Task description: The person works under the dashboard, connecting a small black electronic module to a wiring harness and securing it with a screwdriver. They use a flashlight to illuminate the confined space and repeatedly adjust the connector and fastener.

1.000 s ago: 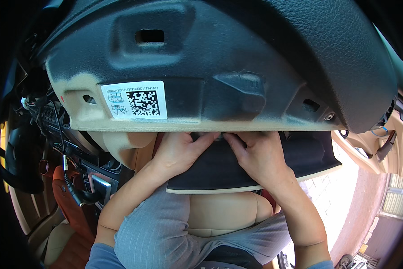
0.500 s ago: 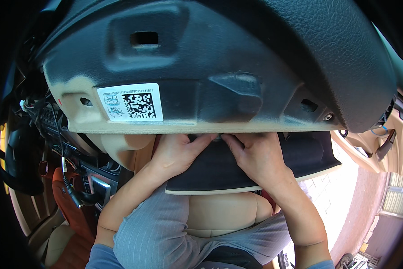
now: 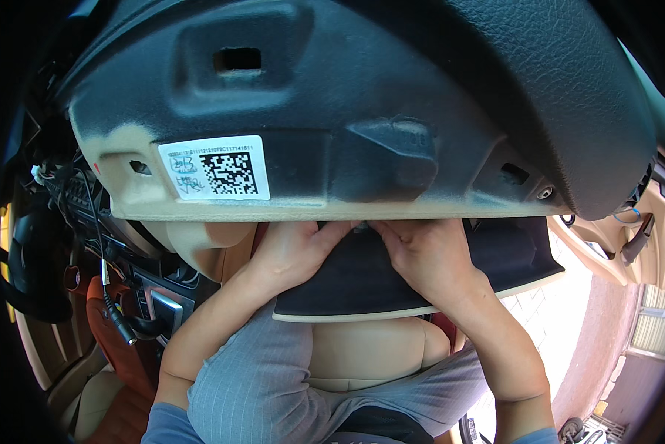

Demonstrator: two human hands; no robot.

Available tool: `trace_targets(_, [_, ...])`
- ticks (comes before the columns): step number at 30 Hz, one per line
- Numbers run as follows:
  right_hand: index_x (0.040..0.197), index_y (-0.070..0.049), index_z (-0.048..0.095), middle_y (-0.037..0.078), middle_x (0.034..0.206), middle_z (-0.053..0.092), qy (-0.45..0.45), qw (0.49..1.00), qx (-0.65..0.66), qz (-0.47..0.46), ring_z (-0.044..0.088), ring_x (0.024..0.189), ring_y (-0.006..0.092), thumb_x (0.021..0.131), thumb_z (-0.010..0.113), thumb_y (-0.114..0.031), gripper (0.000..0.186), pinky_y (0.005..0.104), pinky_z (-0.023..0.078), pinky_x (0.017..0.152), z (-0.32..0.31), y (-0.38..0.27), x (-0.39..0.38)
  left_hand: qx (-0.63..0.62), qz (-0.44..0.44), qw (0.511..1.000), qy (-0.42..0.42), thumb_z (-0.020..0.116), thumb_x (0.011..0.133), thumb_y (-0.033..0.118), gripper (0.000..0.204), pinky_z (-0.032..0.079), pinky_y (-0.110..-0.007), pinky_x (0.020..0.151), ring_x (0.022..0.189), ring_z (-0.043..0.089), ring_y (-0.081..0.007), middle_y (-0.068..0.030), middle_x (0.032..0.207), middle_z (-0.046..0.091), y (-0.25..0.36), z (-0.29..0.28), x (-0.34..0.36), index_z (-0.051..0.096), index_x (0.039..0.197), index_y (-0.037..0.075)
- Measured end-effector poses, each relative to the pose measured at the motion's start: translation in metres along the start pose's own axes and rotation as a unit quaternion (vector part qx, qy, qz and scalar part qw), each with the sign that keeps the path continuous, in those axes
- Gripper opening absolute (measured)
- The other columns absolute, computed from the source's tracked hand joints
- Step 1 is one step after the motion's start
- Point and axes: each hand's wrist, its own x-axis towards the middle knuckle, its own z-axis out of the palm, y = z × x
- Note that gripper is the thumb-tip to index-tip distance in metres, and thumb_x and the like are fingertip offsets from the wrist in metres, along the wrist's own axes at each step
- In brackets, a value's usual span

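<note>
A white rectangular label [image 3: 214,169] sticks to the lower left part of the dark dashboard panel [image 3: 303,96], tilted slightly. A row of small printed characters [image 3: 213,150] runs along its upper edge, mixing letters and digits, the left end blurred. Below, on the right, sits a square black-and-white matrix code [image 3: 229,175]; to the left of it stand handwritten marks [image 3: 185,175] in two groups, one above the other, the lower a scrawl. Pale lettering [image 3: 347,442] on the dark garment [image 3: 380,422] is cut off by the bottom edge and cannot be read.
</note>
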Motion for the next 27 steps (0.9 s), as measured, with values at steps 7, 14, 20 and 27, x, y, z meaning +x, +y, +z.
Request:
trace_targets(7, [0.102,-0.004,0.078,0.015,0.095,0.073,0.015,0.999,0.032,-0.014,0.069,0.084,0.0351,0.086,0.077,0.001,0.017,0.0405,0.055,0.077,0.001,0.002,0.002,0.003,-0.003,1.0,0.0,0.069,0.101,0.018,0.024,0.051,-0.033,0.097,0.108,0.068,-0.0189,-0.0072,0.113,0.075,0.001,0.001,0.002,0.073,0.122,0.005])
trace_targets(14, [0.093,-0.002,0.077,0.017,0.088,0.071,0.021,0.999,0.018,-0.025,0.068,0.083,0.0378,0.086,0.068,-0.003,0.012,0.0461,0.054,0.075,0.002,-0.001,0.004,-0.006,-0.027,1.0,-0.007,0.069,0.102,0.019,0.025,0.05,-0.031,0.098,0.108,0.067,-0.016,-0.0045,0.114,0.075,0.003,0.001,0.001,0.074,0.123,0.006])
trace_targets(20, [0.109,-0.002,0.076,0.016,0.099,0.075,-0.04,0.996,0.053,0.063,0.071,0.088,0.0348,0.09,0.077,-0.006,0.019,0.0394,0.056,0.079,-0.005,-0.003,0.002,0.0,-0.038,0.999,-0.004,0.068,0.101,0.019,0.03,0.051,-0.036,0.099,0.113,0.069,-0.0246,-0.0125,0.118,0.074,0.0,-0.001,0.0,0.069,0.125,0.002])
trace_targets(27, [0.109,-0.002,0.076,0.014,0.099,0.077,-0.027,0.97,0.175,0.164,0.072,0.09,0.0253,0.091,0.078,-0.006,0.019,0.0352,0.055,0.078,-0.012,-0.006,0.001,-0.05,0.014,0.998,0.019,0.068,0.101,0.014,0.023,0.051,-0.031,0.096,0.107,0.067,-0.0178,-0.0076,0.114,0.074,-0.003,-0.001,-0.003,0.072,0.121,0.002])
